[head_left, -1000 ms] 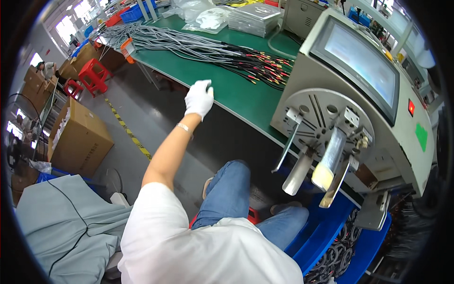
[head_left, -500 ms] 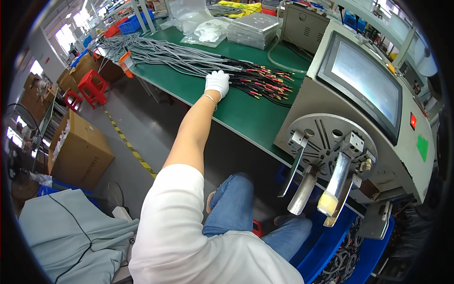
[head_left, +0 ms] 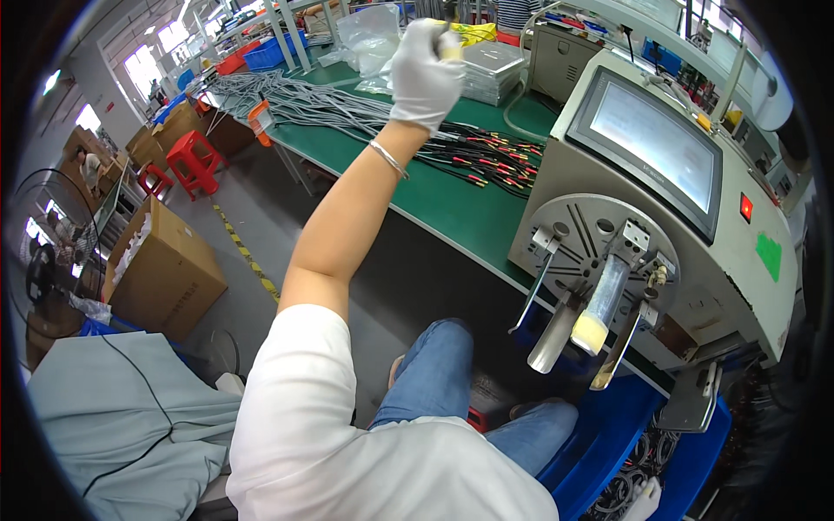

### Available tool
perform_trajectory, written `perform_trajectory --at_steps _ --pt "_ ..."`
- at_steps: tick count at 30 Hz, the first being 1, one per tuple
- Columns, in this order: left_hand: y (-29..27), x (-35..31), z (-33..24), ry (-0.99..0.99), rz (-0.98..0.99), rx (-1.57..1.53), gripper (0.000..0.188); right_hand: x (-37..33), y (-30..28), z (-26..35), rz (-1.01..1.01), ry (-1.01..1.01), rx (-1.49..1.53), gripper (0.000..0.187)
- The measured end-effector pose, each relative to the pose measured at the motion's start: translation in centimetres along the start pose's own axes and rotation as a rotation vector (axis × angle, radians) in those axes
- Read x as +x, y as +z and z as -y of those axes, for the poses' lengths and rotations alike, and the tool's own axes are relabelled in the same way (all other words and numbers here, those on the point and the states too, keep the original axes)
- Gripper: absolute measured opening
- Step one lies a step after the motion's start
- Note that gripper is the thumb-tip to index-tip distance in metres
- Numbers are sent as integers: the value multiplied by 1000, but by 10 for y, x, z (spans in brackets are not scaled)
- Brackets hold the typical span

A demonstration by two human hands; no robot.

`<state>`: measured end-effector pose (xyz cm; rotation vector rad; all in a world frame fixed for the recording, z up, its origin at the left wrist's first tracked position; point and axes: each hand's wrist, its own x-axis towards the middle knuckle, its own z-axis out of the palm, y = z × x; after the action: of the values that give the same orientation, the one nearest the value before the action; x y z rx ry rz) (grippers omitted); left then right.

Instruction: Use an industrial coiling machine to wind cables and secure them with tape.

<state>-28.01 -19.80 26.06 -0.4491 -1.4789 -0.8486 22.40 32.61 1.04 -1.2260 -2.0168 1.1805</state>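
My feed showed white gloves (head_left: 426,80), grey cables (head_left: 291,97) with red-and-gold tips (head_left: 474,180), a green table (head_left: 434,193) and yellow-black striped tape (head_left: 240,240).

Free to pass on the near side of the left hand (head_left: 427,78), over the bare front strip of the worktop (head_left: 443,193), short of the fanned cables (head_left: 321,108). Crowded left of that hand by plastic bags (head_left: 367,35), right of it by stacked packages (head_left: 491,69). Obstructed between the two hands by the disc (head_left: 595,253) and its jutting metal prongs (head_left: 556,339). Flanked at the right hand (head_left: 643,501) by blue bin walls (head_left: 599,425).
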Motion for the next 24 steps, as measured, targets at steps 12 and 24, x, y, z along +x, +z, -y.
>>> perform_trajectory --at_steps 12,24 --pt "-36 -22 -223 692 1161 -649 17 26 43 138 -11 -437 77 26" --pt "-2 -45 -236 652 1507 -224 16 -58 79 255 68 -799 217 18"
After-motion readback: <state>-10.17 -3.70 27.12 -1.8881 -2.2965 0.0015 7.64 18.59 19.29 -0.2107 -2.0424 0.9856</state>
